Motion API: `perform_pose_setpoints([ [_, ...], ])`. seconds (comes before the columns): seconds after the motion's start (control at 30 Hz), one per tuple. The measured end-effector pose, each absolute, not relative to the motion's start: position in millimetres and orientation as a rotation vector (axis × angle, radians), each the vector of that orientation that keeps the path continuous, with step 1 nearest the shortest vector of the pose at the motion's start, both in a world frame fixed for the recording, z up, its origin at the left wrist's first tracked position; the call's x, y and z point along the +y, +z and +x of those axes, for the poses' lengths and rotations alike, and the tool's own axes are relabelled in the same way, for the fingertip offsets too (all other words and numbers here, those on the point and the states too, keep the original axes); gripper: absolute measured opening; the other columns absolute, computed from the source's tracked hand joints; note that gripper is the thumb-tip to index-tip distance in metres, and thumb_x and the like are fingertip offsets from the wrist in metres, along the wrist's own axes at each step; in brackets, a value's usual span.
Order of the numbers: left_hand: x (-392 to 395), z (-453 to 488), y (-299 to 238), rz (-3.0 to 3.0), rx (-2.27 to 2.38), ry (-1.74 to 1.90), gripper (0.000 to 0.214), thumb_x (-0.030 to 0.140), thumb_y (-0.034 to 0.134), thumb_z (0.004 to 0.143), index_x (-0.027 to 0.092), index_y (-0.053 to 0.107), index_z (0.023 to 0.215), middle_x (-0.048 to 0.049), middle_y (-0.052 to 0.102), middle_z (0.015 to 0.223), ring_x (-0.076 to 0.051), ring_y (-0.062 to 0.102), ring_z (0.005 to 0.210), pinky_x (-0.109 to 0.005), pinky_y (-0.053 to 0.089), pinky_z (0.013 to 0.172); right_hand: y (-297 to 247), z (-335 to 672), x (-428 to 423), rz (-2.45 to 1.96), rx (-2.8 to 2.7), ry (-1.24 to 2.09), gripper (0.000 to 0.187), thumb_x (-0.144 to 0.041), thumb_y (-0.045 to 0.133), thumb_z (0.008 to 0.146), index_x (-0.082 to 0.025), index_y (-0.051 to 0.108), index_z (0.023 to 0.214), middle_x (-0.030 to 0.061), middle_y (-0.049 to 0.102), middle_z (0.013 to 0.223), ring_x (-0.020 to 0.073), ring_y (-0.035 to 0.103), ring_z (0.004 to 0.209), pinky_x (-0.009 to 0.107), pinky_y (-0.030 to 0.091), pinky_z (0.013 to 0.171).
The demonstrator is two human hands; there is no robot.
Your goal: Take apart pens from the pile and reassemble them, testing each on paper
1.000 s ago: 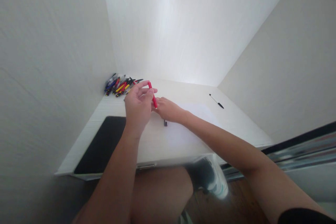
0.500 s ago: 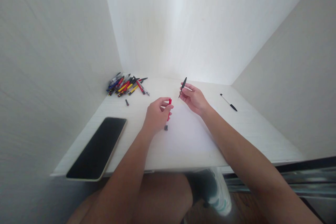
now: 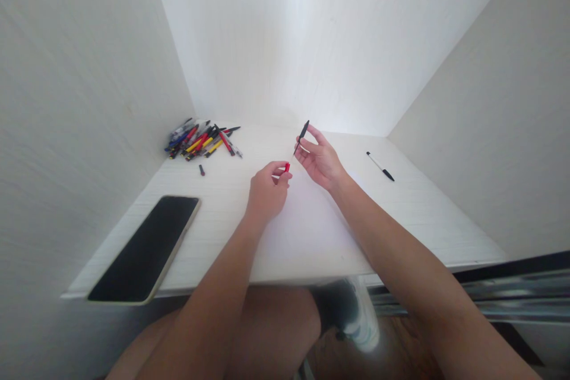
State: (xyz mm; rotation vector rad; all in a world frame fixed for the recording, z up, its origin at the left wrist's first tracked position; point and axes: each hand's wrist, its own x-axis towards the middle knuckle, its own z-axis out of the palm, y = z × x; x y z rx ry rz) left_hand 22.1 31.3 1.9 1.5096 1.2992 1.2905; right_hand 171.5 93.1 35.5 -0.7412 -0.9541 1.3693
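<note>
My left hand [image 3: 268, 191] is closed, thumb and fingers pinching a red pen [image 3: 287, 167] whose red end points up; the rest of that pen is hidden by the hand. My right hand [image 3: 321, 161] grips a black pen piece [image 3: 303, 130] between thumb and fingers, held tilted with a thin refill-like tip pointing down toward the red end. The tip and the red end are very close; I cannot tell whether they touch. Under both hands lies a white sheet of paper [image 3: 312, 243].
A pile of pens [image 3: 200, 141] in several colours sits at the back left, with a small dark cap-like piece [image 3: 202, 170] before it. A phone [image 3: 145, 249] overhangs the table's front left edge. A white pen with black ends [image 3: 380, 167] lies at right. Walls enclose three sides.
My right hand has brought the black pen piece down and left, so its tip is now by the red pen's end. The red pen's dark lower end no longer shows. The view has shifted slightly.
</note>
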Motion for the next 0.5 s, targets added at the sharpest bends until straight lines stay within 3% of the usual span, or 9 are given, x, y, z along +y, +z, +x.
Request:
perform_pose_setpoints([
  [0.5, 29.7, 22.9, 3.4, 1.48, 1.305, 1.312, 0.023, 0.024, 0.063, 0.089, 0.021, 0.073, 0.11, -0.0043, 0.077, 0.092, -0.015, 0.067, 0.063, -0.028, 0.053, 0.062, 39.3, 169.4, 89.7, -0.758, -0.923, 1.328, 0.038, -0.012, 0.07, 0.078, -0.025, 0.062, 0.113, -0.0033, 0.07, 0.092, 0.01, 0.068, 0.087, 0.026, 0.056, 0.09],
])
